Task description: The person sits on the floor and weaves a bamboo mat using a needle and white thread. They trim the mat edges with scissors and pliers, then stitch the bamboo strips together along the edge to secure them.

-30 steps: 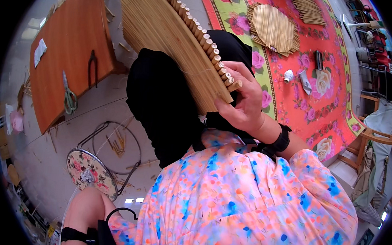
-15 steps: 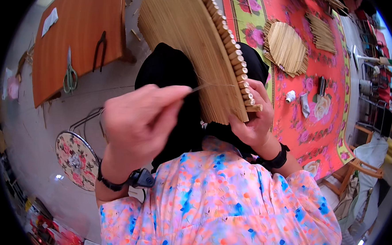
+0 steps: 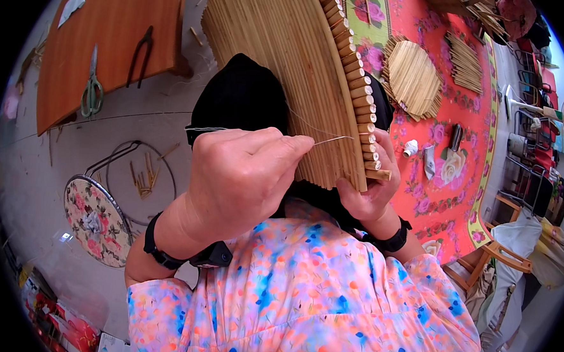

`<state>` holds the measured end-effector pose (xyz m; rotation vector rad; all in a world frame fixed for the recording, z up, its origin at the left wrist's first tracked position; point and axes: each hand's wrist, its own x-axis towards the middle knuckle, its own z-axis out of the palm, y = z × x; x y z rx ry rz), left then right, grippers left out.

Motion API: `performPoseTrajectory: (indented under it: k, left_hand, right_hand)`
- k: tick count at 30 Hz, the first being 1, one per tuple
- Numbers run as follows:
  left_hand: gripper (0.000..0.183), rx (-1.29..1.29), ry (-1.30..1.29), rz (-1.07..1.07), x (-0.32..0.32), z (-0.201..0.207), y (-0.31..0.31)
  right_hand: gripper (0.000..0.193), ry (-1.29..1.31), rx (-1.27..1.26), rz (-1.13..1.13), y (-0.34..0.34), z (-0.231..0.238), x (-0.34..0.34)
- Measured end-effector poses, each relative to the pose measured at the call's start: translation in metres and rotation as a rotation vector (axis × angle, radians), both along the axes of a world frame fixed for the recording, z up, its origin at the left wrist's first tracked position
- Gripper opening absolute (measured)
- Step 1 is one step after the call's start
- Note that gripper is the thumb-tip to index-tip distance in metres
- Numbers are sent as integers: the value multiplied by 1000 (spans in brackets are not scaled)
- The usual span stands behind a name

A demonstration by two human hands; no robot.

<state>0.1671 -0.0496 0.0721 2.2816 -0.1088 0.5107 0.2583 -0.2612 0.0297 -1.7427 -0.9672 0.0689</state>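
A long panel of straw-coloured stalks (image 3: 281, 67) lies slanting across my lap. Short round stalk pieces (image 3: 360, 100) with pale cut ends line its right edge. My left hand (image 3: 241, 167) is closed in a pinch on a needle (image 3: 332, 140), whose tip lies over the panel close to that edge. Thin thread (image 3: 307, 122) loops loosely over the stalks, and a strand trails left behind the hand. At the panel's near right corner my right hand (image 3: 372, 190) grips the edge, thumb on top; its other fingers are mostly hidden beneath.
Left, scissors (image 3: 92, 89) and dark pliers (image 3: 141, 56) rest on a wooden table (image 3: 112, 14). A round flowered stool (image 3: 95, 220) stands below it. On the right, a red flowered cloth (image 3: 446, 204) bears an octagonal stalk piece (image 3: 415, 78) and a stalk bundle (image 3: 463, 61).
My left hand has moved right with the needle, bringing its tip nearer the panel's right edge. My right hand keeps its grip. The whole view has shifted slightly.
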Motion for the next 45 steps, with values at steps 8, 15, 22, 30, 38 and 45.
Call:
performPoseTrajectory:
  k: [8, 15, 22, 30, 38, 45]
  left_hand:
    - [21, 0, 2, -10, 2, 1, -1]
    - [23, 0, 0, -18, 1, 3, -2]
    - [23, 15, 13, -22, -1, 7, 0]
    - [20, -211, -28, 34, 6, 3, -7]
    - [21, -186, -34, 1, 6, -5, -9]
    - [23, -112, -6, 6, -5, -5, -6]
  right_hand:
    - [63, -5, -16, -1, 0, 1, 0]
    - [63, -4, 65, -6, 3, 0, 0]
    - [66, -27, 54, 6, 3, 1, 1]
    - [67, 17, 25, 14, 1, 1, 0]
    - [71, 58, 34, 28, 0, 2, 1]
    - [71, 48, 34, 48, 0, 1, 3]
